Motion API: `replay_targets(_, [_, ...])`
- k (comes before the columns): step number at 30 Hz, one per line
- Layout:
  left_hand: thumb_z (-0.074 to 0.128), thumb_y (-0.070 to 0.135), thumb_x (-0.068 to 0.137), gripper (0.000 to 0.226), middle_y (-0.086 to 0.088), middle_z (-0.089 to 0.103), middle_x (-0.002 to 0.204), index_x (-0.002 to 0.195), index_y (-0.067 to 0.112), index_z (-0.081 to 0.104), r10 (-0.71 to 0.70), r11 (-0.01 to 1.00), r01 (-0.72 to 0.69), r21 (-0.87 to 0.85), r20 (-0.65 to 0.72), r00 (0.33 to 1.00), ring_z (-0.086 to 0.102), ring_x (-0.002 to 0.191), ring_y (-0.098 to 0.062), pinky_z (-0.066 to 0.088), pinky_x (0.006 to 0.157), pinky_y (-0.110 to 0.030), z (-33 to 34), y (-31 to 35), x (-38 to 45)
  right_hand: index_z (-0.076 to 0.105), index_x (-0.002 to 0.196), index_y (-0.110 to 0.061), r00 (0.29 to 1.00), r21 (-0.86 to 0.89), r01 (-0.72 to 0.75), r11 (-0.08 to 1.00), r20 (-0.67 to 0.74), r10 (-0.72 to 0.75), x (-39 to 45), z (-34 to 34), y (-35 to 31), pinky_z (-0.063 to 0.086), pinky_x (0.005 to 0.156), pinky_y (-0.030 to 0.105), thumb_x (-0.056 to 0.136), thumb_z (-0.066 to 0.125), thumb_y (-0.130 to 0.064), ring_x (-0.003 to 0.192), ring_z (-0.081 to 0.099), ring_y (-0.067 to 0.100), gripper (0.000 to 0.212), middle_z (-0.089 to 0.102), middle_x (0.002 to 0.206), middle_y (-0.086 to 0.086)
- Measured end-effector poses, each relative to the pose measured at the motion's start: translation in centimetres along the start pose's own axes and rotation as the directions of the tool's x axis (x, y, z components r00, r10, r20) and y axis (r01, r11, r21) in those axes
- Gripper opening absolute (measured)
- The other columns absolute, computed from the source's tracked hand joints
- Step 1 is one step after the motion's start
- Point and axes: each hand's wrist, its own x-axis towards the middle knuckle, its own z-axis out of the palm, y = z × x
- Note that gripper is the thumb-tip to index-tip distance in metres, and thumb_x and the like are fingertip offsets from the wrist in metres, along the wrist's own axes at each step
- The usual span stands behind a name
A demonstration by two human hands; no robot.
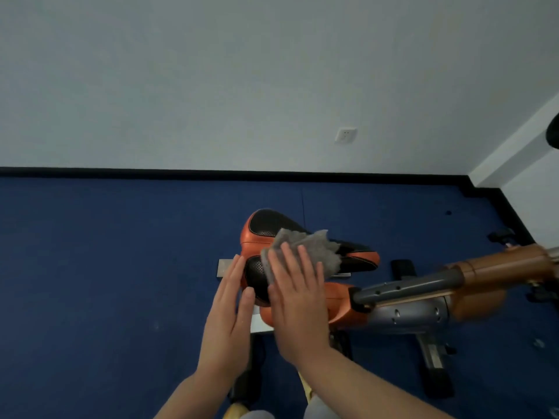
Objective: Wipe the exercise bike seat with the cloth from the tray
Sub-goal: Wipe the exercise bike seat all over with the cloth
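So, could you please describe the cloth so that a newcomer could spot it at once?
Find the orange-and-black bike seat above the blue floor. The cloth lies on it under the right hand: grey, fuzzy, ragged-edged, the only soft thing there.

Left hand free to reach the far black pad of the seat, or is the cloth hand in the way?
Probably yes. The left hand rests open at the seat's near edge; the right hand and cloth sit right of it, leaving the far pad uncovered.

pale grey wall (pixel 211 71) with white socket (pixel 346 135) right of centre. black skirting (pixel 181 173) along its base. blue carpet floor (pixel 90 267). white wall corner (pixel 520 146) projects at right.
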Motion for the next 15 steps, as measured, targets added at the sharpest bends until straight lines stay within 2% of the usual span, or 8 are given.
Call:
replay_targets(4, [0.033,0.049,0.09,0.04,0.042,0.039,0.131,0.13,0.049,0.036,-0.047,0.987,0.046,-0.155,-0.005,0.999,0.033,0.127,0.013,0.029,0.103,-0.013,-0.7,-0.1,-0.5,0.022,0.152,-0.03,0.944,-0.072,0.319,0.945,0.116,-0.309,-0.7,-0.3,0.0,0.012,0.119,0.044,0.101,0.038,-0.035,0.15,0.01,0.019,0.053,0.02,0.16,-0.007])
replay_targets(6, [0.032,0.045,0.091,0.038,0.046,0.04,0.128,0.129,0.049,0.037,-0.053,0.986,0.052,-0.16,0.0,0.999,0.034,0.125,0.015,0.03,0.098,-0.006,-1.0,-0.1,-0.6,0.02,0.152,-0.031,0.89,-0.129,0.446,0.886,0.169,-0.423,-0.4,-1.1,2.4,0.012,0.119,0.042,0.099,0.041,-0.034,0.149,0.013,0.018,0.057,0.019,0.16,-0.006])
replay_targets(7, [0.031,0.044,0.091,0.039,0.047,0.038,0.128,0.13,0.049,0.036,-0.043,0.989,0.043,-0.141,0.005,0.999,0.032,0.125,0.016,0.028,0.096,-0.003,-1.0,0.0,-0.6,0.02,0.152,-0.031,0.892,-0.145,0.443,0.885,0.174,-0.418,-0.1,-1.5,3.8,0.011,0.12,0.041,0.098,0.041,-0.033,0.149,0.012,0.016,0.058,0.019,0.16,-0.007])
replay_targets(8, [0.03,0.045,0.091,0.04,0.049,0.035,0.127,0.131,0.049,0.034,-0.043,0.991,0.043,-0.124,0.002,0.999,0.029,0.126,0.018,0.027,0.096,-0.004,-0.9,0.1,-0.7,0.02,0.152,-0.031,0.92,-0.15,0.381,0.912,0.159,-0.358,0.2,-1.9,5.0,0.01,0.12,0.041,0.098,0.039,-0.034,0.149,0.01,0.014,0.058,0.018,0.16,-0.007])
replay_targets(10, [0.028,0.05,0.09,0.042,0.054,0.029,0.126,0.132,0.052,0.029,-0.059,0.994,0.058,-0.093,-0.015,0.998,0.023,0.126,0.021,0.022,0.097,-0.008,-0.3,0.1,-0.7,0.019,0.152,-0.031,0.986,-0.124,0.15,0.981,0.095,-0.139,0.9,-2.3,5.5,0.009,0.12,0.042,0.102,0.028,-0.038,0.149,0.005,0.011,0.051,0.019,0.16,-0.008])
replay_targets(12, [0.027,0.054,0.088,0.045,0.056,0.021,0.126,0.133,0.054,0.023,-0.076,0.995,0.074,-0.065,-0.029,0.997,0.016,0.126,0.024,0.017,0.098,-0.009,0.4,0.3,-0.6,0.017,0.152,-0.032,0.999,-0.087,-0.034,0.996,0.037,0.037,1.3,-1.8,3.5,0.003,0.121,0.041,0.102,0.021,-0.037,0.149,0.001,0.01,0.05,0.018,0.16,-0.008])
replay_targets(13, [0.027,0.055,0.088,0.046,0.055,0.017,0.127,0.133,0.056,0.02,-0.081,0.995,0.079,-0.062,-0.038,0.996,0.014,0.125,0.025,0.016,0.097,-0.008,0.8,0.5,-0.5,0.015,0.152,-0.033,0.997,-0.075,-0.073,0.994,0.023,0.075,1.3,-1.4,2.2,0.001,0.121,0.041,0.102,0.019,-0.037,0.149,-0.001,0.01,0.05,0.015,0.161,-0.008])
replay_targets(15, [0.026,0.058,0.086,0.045,0.049,0.014,0.132,0.13,0.06,0.015,-0.089,0.994,0.085,-0.068,-0.056,0.994,0.012,0.124,0.027,0.016,0.094,-0.007,1.5,0.8,-0.4,0.011,0.152,-0.034,0.998,-0.052,-0.048,0.997,0.041,0.05,0.9,-0.8,0.4,-0.002,0.12,0.04,0.103,0.02,-0.037,0.149,-0.004,0.011,0.05,0.01,0.161,-0.01])
